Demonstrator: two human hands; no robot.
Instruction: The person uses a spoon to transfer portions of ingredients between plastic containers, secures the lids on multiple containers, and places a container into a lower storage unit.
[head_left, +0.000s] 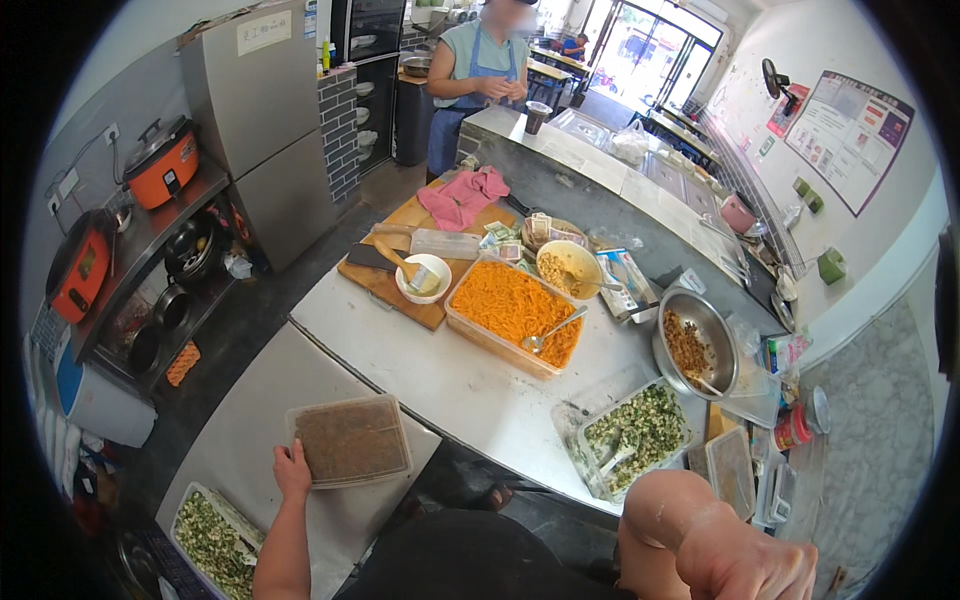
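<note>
My left hand (292, 466) touches the left side of a lidded plastic container (351, 442) with brown contents, on the near left metal table; whether its fingers grip the rim is unclear. My right hand (742, 555), at the lower right, is raised with curled fingers, and its underside is hidden. Beyond that hand lies a clear tub of chopped green and white filling (637, 435) with a spoon in it. A tub of shredded orange filling (514, 311) holds a metal spoon. Further right, a steel bowl (696, 343) contains brown crumbled food. A second green filling tub (214, 540) stands at the lower left.
A cutting board (412, 309) bears a cleaver, a pink cloth (463, 196) and a small bowl with a brush (424, 279). A yellow bowl (570, 270) and banknotes lie beyond the orange filling. Another person (480, 75) stands past the counter. Orange cookers (161, 161) line the left shelf.
</note>
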